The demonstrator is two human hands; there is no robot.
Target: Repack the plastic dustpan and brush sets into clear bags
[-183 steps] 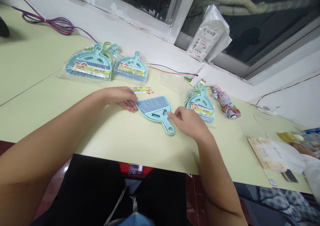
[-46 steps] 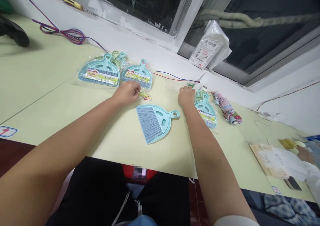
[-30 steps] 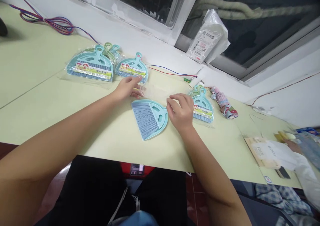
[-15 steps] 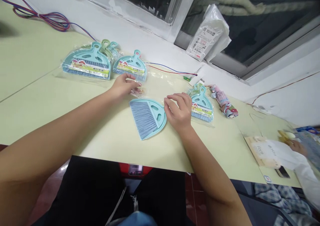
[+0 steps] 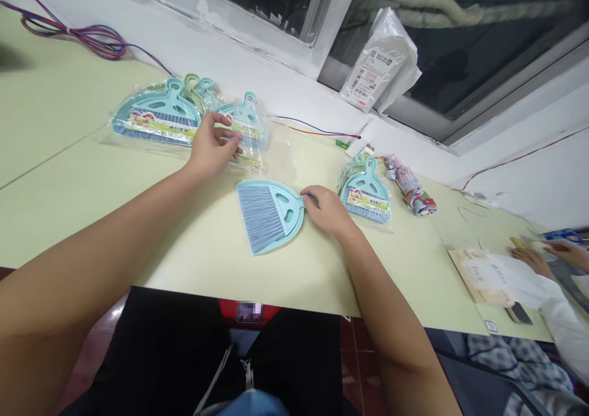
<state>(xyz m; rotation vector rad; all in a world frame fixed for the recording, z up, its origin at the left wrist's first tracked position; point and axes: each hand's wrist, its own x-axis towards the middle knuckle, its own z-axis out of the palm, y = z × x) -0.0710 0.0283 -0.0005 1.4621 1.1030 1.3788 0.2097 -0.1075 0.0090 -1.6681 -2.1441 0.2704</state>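
Head view: the right hand [image 5: 324, 210] is gripping the handle end [image 5: 300, 200] of the dustpan-and-brush set [image 5: 276, 213], which is lying at the centre of the tabletop [image 5: 193, 244]; the left hand [image 5: 210, 146] is hovering at the clear bag [image 5: 278, 161] on the far side, and whether it is pinching cannot be told. The set is looking light and stiff, its bristles [image 5: 258, 218] softer, the handle seemingly offering the best hold.

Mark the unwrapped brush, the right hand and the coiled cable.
Unwrapped brush [image 5: 261, 218]: head view, on its blue-grey bristles.
Right hand [image 5: 326, 209]: head view, on the back of the hand.
Coiled cable [image 5: 70, 31]: head view, where its loops gather.
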